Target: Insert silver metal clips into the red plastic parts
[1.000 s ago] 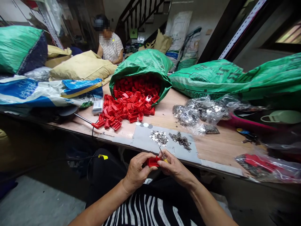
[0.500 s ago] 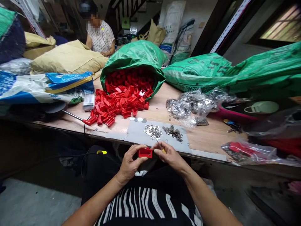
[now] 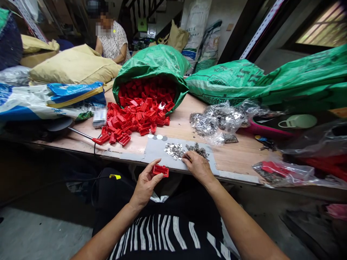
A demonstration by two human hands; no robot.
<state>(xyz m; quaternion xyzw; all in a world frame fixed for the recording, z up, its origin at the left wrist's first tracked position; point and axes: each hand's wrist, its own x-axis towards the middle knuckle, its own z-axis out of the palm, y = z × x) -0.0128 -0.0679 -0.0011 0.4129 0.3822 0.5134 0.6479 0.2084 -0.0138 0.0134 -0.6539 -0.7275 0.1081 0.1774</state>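
My left hand grips a small red plastic housing between thumb and fingers, its hollow side facing me, just off the table's front edge. My right hand is over the grey mat, fingertips drawn together beside the small metal pieces. Whatever those fingers pinch is hidden. A pile of shiny flat metal pieces lies to the left of these fingertips. The darker metal pieces lie just beyond the hand, which partly covers them.
A green sack spills a heap of red housings onto the table. In front lies a red-handled tool. Clear bags of metal parts lie to the right, near a pink-rimmed container. Another person sits across the table.
My right hand has moved away from the red housing to the metal pieces on the mat. The yellow-and-metal item it held no longer shows. My left hand shifted slightly left, still holding the housing.
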